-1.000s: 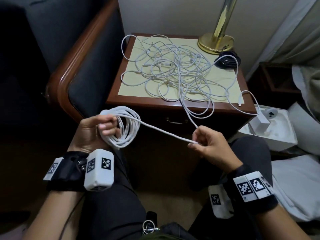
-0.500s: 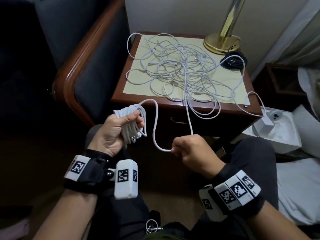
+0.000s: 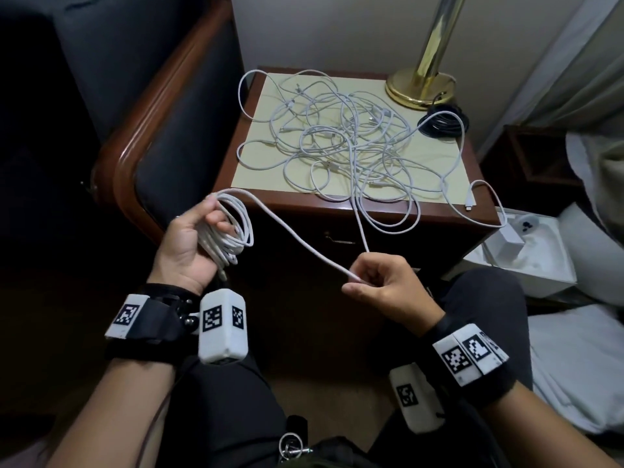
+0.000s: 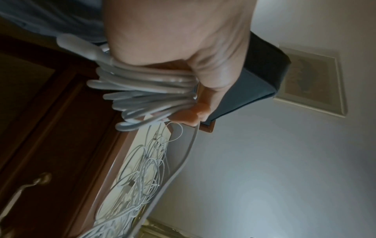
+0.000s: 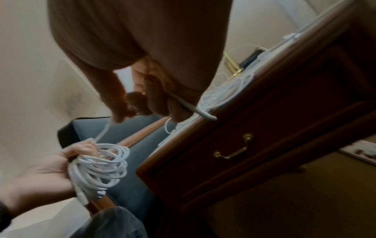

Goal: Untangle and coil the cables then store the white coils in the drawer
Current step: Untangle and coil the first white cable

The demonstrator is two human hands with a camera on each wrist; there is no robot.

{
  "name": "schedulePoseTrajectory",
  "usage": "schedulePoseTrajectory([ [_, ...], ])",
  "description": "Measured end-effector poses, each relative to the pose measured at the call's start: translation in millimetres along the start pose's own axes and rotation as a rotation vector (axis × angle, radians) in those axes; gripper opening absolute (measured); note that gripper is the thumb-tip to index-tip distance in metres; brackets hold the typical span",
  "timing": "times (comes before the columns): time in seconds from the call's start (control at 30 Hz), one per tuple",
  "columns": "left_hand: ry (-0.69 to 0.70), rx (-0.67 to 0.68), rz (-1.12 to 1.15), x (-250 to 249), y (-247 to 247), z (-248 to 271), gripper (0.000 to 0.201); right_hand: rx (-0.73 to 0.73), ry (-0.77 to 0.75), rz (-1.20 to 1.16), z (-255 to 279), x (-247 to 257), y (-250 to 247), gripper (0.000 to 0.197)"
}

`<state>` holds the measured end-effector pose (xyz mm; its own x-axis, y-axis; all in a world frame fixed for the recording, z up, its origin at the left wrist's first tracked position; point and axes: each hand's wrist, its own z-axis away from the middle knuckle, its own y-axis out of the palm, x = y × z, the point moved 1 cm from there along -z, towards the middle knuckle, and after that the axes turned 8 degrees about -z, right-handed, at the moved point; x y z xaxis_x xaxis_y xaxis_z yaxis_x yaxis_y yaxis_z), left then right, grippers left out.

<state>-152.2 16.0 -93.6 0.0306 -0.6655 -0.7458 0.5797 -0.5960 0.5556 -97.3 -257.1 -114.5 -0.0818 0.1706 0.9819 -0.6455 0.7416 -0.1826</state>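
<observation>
My left hand [image 3: 192, 238] grips a white cable coil [image 3: 233, 231] of several loops, held in front of the nightstand's left corner; the same coil [image 4: 146, 95] [image 5: 101, 167] shows in both wrist views. One strand [image 3: 297, 241] runs from the coil down to my right hand [image 3: 381, 285], which pinches it between thumb and fingers [image 5: 154, 99]. From there the cable climbs to a tangle of white cables [image 3: 351, 143] on the nightstand top [image 3: 256, 163]. The drawer [image 5: 234, 149] with a brass handle is closed.
A brass lamp base [image 3: 418, 86] and a black cable coil [image 3: 442, 123] sit at the nightstand's back right. A dark armchair with a wooden arm [image 3: 135, 143] stands left. A white charger [image 3: 506, 244] lies in a white box on the right, by bedding.
My right hand has moved right and down, drawing the slack strand straight again. My left hand turned palm-up, and the coil in it has one more loop.
</observation>
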Motion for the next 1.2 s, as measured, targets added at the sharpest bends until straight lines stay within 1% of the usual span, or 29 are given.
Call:
schedulePoseTrajectory([
  [0.07, 0.048, -0.013, 0.018, -6, 0, -3, 0.032, -0.141, 0.022, 0.067, -1, -17, -5, 0.021],
  [0.1, 0.06, -0.021, 0.024, -8, -1, -5, 0.033, -0.186, 0.024, 0.135, -2, -23, -7, 0.021],
  [0.13, 0.071, -0.028, 0.018, -10, -2, -8, 0.035, -0.208, 0.028, 0.22, -3, -26, -8, 0.02],
  [0.2, 0.088, -0.038, 0.046, -10, -3, -13, 0.036, -0.2, 0.036, 0.383, -5, -29, -8, 0.016],
  [0.33, 0.132, -0.064, 0.179, -14, -6, -16, 0.031, -0.183, 0.029, 0.625, -14, -31, -15, 0.008],
  [0.4, 0.157, -0.077, 0.173, -17, -6, -15, 0.032, -0.255, 0.028, 0.76, -17, -34, -23, 0.008],
  [0.47, 0.176, -0.088, 0.169, -18, -7, -12, 0.031, -0.337, 0.03, 0.804, -18, -37, -32, 0.005],
  [0.53, 0.184, -0.108, 0.158, -18, -8, -10, 0.033, -0.369, 0.053, 0.77, -21, -37, -39, 0.003],
  [0.57, 0.184, -0.113, 0.151, -17, -8, -9, 0.034, -0.374, 0.058, 0.705, -24, -36, -42, 0.005],
  [0.7, 0.158, -0.079, 0.121, -14, -8, -9, 0.027, -0.465, 0.046, 0.264, -31, -23, -51, 0.023],
  [0.77, 0.127, -0.058, 0.102, -10, -7, -10, 0.021, -0.505, -0.03, 0.046, -29, -7, -50, 0.031],
  [0.83, 0.095, -0.045, 0.092, -5, -5, -11, 0.021, -0.508, -0.156, -0.085, -25, 16, -48, 0.03],
  [0.9, 0.069, -0.04, 0.085, -2, 0, -10, 0.023, -0.448, -0.271, -0.118, -21, 40, -43, 0.028],
  [0.93, 0.061, -0.038, 0.083, 0, 3, -10, 0.024, -0.396, -0.301, -0.125, -18, 50, -39, 0.027],
  [1.0, 0.048, -0.033, 0.078, 3, 9, -9, 0.026, -0.247, -0.293, -0.137, -11, 63, -24, 0.02],
  [1.07, 0.04, -0.03, 0.053, 5, 14, -8, 0.031, -0.057, -0.197, -0.209, -5, 63, -9, 0.014],
  [1.13, 0.044, -0.021, 0.032, 6, 16, -8, 0.033, 0.132, -0.047, -0.265, 1, 56, 2, 0.012],
  [1.17, 0.045, -0.017, 0.031, 6, 17, -8, 0.031, 0.211, 0.024, -0.238, 3, 50, 5, 0.014],
  [1.2, 0.046, -0.014, 0.029, 6, 17, -8, 0.027, 0.261, 0.081, -0.163, 4, 44, 7, 0.016],
])
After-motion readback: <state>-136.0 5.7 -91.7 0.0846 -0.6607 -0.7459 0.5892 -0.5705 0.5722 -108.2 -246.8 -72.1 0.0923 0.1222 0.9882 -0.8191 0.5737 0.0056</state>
